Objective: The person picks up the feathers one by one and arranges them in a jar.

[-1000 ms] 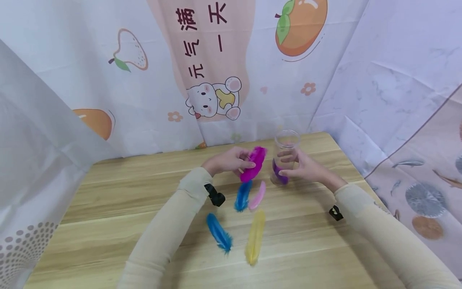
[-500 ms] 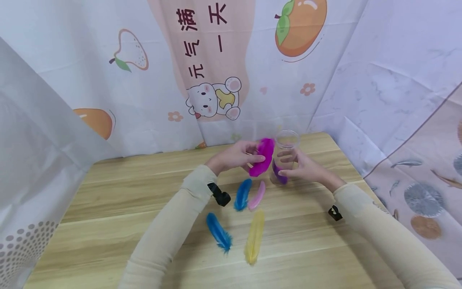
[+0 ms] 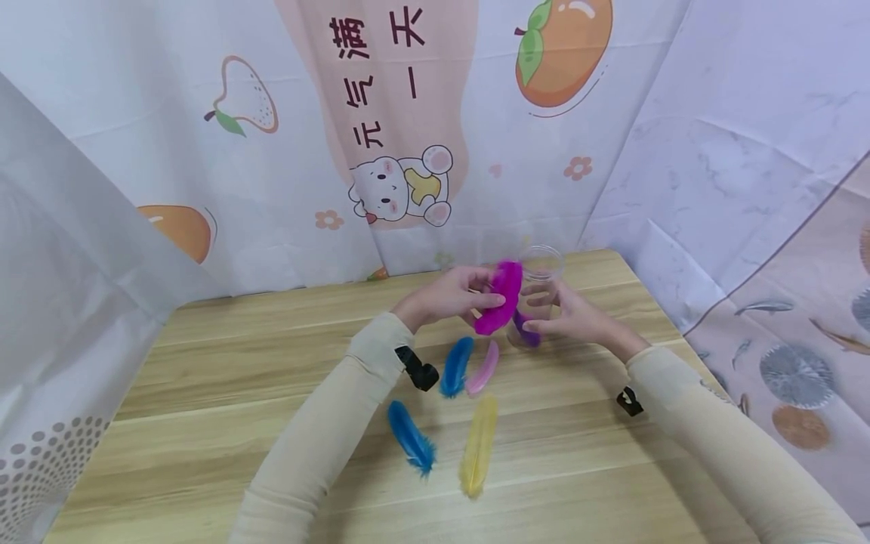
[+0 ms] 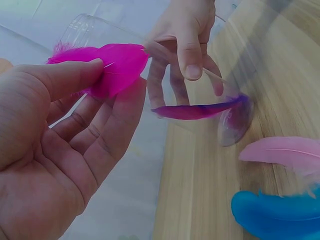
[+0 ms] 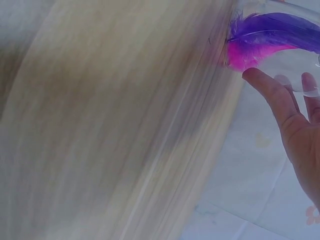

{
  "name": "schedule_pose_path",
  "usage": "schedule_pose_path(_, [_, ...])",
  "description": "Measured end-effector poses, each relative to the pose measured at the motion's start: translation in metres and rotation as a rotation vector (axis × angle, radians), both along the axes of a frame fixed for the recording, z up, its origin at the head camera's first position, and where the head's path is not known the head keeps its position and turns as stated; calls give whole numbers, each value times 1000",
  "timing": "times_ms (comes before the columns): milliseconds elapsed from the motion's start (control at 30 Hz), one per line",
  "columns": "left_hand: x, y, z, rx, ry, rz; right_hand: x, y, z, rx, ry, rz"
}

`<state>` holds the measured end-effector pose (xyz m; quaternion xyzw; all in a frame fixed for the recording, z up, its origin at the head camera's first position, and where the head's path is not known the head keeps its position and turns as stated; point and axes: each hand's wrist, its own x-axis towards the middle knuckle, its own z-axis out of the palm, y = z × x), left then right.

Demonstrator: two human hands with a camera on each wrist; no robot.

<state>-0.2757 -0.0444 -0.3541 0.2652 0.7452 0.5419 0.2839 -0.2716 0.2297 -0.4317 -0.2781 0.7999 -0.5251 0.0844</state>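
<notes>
Between thumb and fingers, my left hand (image 3: 448, 298) pinches a magenta feather (image 3: 501, 301), raised beside the upper part of a tall clear plastic cup (image 3: 541, 277). My right hand (image 3: 579, 317) grips that cup around its right side, thumb in front and fingers behind. The cup stands upright on the table. Inside it lean a purple feather (image 5: 280, 30) and a bright pink one (image 5: 244, 56), with their lower ends at the bottom. In the left wrist view the magenta feather (image 4: 117, 65) overlaps the cup's wall just below the rim.
On the wooden table (image 3: 258, 378) lie a blue feather (image 3: 457, 368), a light pink feather (image 3: 483, 369), another blue feather (image 3: 411, 437) and a yellow feather (image 3: 479, 446). A printed curtain (image 3: 285, 196) hangs behind the table, with another cloth (image 3: 734, 189) at the right.
My left hand has moved right and slightly up with the magenta feather, bringing it up to the cup. My right hand and the cup have stayed in place.
</notes>
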Motion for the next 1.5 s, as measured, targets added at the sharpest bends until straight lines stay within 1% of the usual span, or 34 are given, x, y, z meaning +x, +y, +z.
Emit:
schedule_pose_path(133, [0, 0, 0, -1, -1, 3, -1, -1, 0, 2, 3, 1])
schedule_pose_path(267, [0, 1, 3, 27, -14, -7, -1, -1, 2, -3, 15, 7])
schedule_pose_path(333, [0, 5, 8, 58, -26, -11, 0, -1, 3, -6, 17, 10])
schedule_pose_path(433, [0, 15, 19, 126, -29, -1, 2, 0, 4, -14, 12, 17])
schedule_pose_path(500, [-1, 23, 29, 178, -17, 23, 2, 1, 4, -18, 13, 15])
schedule_pose_path(633, [-1, 39, 46, 263, 46, 113, 2, 3, 4, 9, 20, -9])
schedule_pose_path(700, [0, 45, 53, 300, 76, 153, 2, 3, 4, 19, 13, -17])
schedule_pose_path(767, [2, 51, 57, 315, 103, 180, 2, 4, 3, 26, 10, -22])
schedule_pose_path(833, [2, 55, 59, 320, 117, 195, 1, 4, 3, 29, 7, -21])
schedule_pose_path(933, [2, 58, 58, 318, 117, 219, 1, 4, 2, 30, 5, -15])
schedule_pose_path(1067, [1, 59, 57, 323, 128, 270, 0, 3, 2, 38, 8, -15])
schedule_pose_path(1233, [-1, 59, 60, 336, 186, 316, -2, -1, 3, 9, 31, -4])
schedule_pose_path(1333, [-1, 59, 60, 330, 198, 318, -2, -2, 3, 0, 34, 0])
schedule_pose_path(1500, [0, 63, 57, 329, 179, 295, 0, -1, 2, 22, 20, -8])
